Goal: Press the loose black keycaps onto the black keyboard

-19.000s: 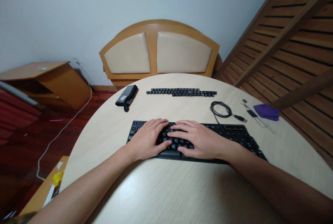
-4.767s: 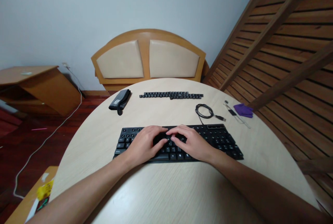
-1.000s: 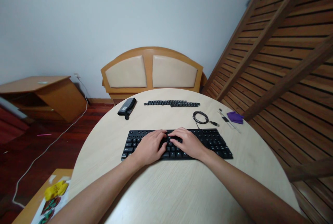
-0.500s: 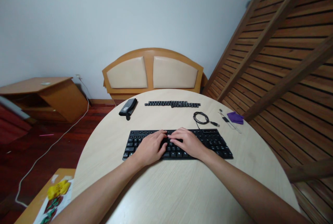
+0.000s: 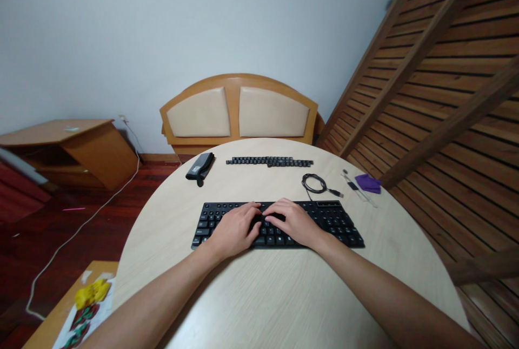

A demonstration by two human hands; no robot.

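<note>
A black keyboard (image 5: 340,224) lies across the middle of a round light-wood table (image 5: 263,295). My left hand (image 5: 234,228) rests on its left-centre keys with the fingers loosely curved and apart, holding nothing. My right hand (image 5: 294,222) lies beside it on the middle keys, fingers stretched over the keycaps, also holding nothing. The fingertips of both hands nearly meet. Beyond the keyboard, loose black keycaps (image 5: 270,162) lie in a long row near the far edge.
A coiled black USB cable (image 5: 316,183) lies right of the keycap row. A purple cloth (image 5: 368,183) and a thin tool (image 5: 357,188) sit at the right edge. A dark grey pouch (image 5: 200,165) lies far left. A wooden headboard (image 5: 239,111) and slatted frame (image 5: 446,78) stand behind.
Both hands stay on the keyboard with only slight finger movement. The view has shifted a little; nothing on the table has moved.
</note>
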